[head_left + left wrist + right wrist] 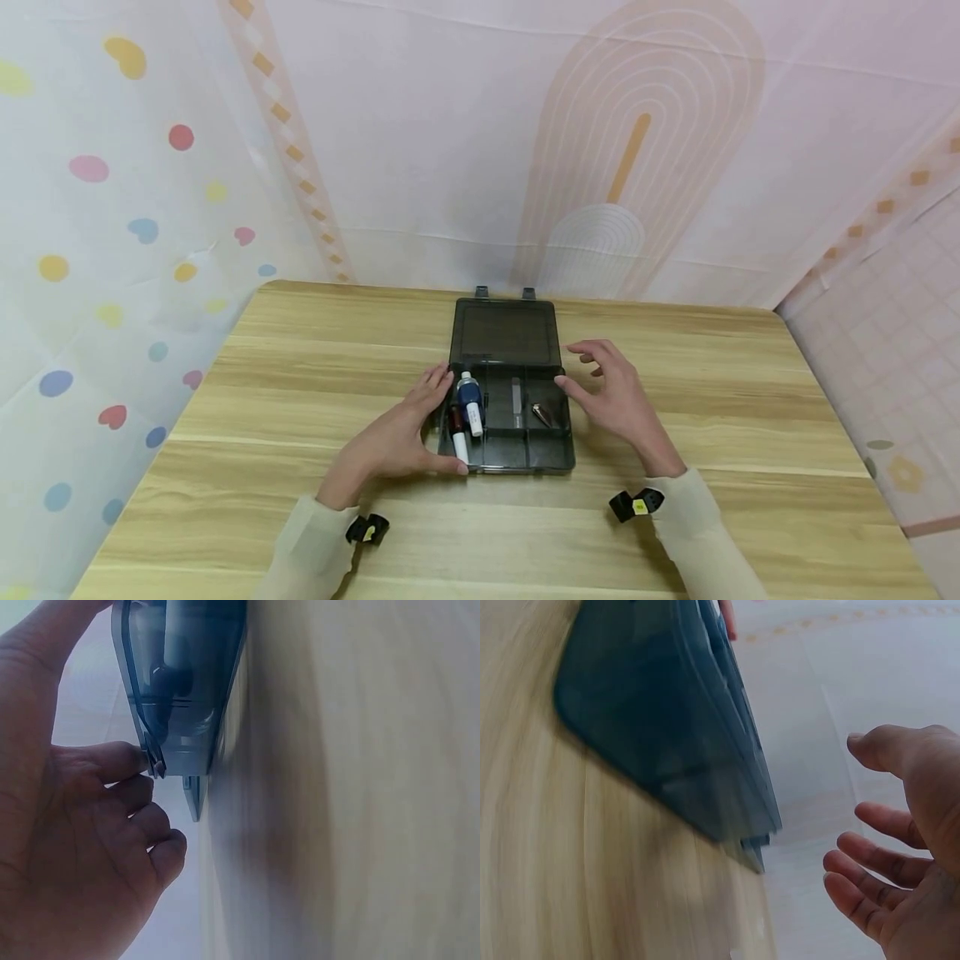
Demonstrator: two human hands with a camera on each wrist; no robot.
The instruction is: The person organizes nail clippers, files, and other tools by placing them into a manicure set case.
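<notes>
A dark see-through compartment box (pixel 551 452) lies on the table, its lid (pixel 508 330) swung back flat towards the wall. My left hand (pixel 393 437) holds the box by its left side, thumb at the front corner and fingertips at the rear one. In the left compartments sit a blue nail polish bottle (pixel 468 392), a small white-labelled piece (pixel 475 419) and a dark red tube with a white cap (pixel 460 442). A thin clear strip (pixel 517 396) lies in the middle, a nail clipper (pixel 541 415) at the right. My right hand (pixel 900 862), fingers loosely spread, hovers beside the right wall.
The wood-grain table (pixel 735 467) spreads out around the box. Behind it hangs a patterned cloth backdrop (pixel 420 167), and the lid's latches (pixel 528 293) come close to the table's back edge.
</notes>
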